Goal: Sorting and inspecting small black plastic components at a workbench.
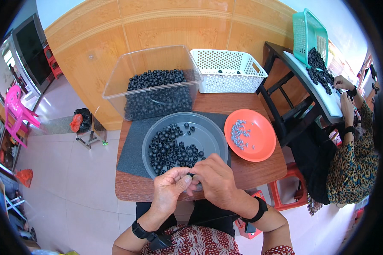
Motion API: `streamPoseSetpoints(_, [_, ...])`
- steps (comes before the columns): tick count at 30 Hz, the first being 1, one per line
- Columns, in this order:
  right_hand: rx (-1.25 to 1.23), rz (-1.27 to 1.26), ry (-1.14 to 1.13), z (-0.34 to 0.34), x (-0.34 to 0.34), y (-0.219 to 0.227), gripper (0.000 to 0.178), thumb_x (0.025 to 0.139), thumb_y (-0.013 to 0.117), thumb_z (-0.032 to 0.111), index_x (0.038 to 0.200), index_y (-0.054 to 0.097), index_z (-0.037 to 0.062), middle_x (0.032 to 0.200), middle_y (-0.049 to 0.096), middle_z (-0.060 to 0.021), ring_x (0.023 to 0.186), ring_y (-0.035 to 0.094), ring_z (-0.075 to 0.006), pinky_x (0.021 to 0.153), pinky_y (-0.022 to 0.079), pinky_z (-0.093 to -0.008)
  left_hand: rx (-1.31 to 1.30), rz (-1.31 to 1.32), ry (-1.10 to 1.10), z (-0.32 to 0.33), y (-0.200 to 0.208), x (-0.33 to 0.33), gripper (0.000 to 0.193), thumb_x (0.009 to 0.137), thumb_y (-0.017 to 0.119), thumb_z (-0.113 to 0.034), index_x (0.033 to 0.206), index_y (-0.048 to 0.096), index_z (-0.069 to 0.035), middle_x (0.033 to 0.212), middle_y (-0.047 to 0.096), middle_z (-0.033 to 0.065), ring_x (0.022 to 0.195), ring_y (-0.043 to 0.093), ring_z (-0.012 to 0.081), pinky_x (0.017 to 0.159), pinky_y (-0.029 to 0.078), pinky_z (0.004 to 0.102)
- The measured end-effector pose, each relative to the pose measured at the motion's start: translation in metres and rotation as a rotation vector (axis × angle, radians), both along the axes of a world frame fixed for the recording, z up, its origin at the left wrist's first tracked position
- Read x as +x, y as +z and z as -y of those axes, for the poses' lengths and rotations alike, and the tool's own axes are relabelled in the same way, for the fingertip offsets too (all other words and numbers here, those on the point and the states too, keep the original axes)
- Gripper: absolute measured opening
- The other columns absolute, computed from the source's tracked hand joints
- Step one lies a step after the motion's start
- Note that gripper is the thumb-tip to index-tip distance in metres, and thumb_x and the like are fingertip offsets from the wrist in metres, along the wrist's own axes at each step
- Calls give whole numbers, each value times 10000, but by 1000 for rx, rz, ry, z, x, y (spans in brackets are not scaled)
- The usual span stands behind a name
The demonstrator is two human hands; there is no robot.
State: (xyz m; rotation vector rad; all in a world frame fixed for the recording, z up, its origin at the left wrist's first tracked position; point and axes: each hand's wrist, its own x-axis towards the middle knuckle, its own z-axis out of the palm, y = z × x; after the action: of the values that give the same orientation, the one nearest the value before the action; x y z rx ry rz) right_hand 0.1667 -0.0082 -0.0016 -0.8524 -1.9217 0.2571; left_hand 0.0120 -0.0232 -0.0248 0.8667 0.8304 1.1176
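Observation:
My left hand and my right hand meet over the front rim of a grey round basin. Their fingertips are pinched together on a small black piece, mostly hidden by the fingers. Inside the basin lies a heap of black round pieces with holes, mostly on its left side. To the right of the basin sits an orange-red plate with small silvery-blue bits scattered on its left half.
Behind the basin stands a clear plastic bin partly filled with black pieces, beside a white perforated basket. Everything rests on a brown wooden table with a dark mat. At right, a co-worker's hands handle black pieces near a green basket.

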Motion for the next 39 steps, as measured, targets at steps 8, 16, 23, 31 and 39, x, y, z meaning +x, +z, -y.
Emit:
streamPoseSetpoints(8, [-128,-40,2,-3,1,5,234,669,657,-21,897,613,11,856,594,-114,774,540,-283,650,444,-340,-87,81,-14,-5,5,-5,180,860,623,-99,973,607,40,750,639,114,563,574,125,483,458,220])
streamPoseSetpoints(16, [-238,-132,22,-1,5,-2,152,718,656,-12,865,627,10,813,607,-113,761,563,-269,653,453,-343,-100,153,-32,-4,5,-5,200,851,617,-59,1014,595,55,790,639,134,575,570,141,508,468,235])
streamPoseSetpoints(23, [-156,-29,4,-2,9,-2,171,721,674,-15,884,628,10,828,612,-103,747,560,-250,633,453,-322,-69,100,-50,-5,4,-5,215,850,607,-43,1042,588,53,830,640,126,607,569,137,553,473,232])
streamPoseSetpoints(31, [41,124,-21,-5,4,-1,213,656,659,-56,861,612,-23,806,577,-137,701,532,-284,588,447,-343,18,4,16,-3,-2,-2,176,848,598,-10,1010,585,59,821,652,123,592,574,127,563,483,226])
streamPoseSetpoints(39, [81,143,-22,-3,0,-8,272,597,660,-57,861,595,-54,803,567,-147,675,516,-282,545,435,-344,57,-46,-4,-2,-5,-2,191,880,575,-49,1043,580,51,828,640,84,633,559,90,567,463,199])
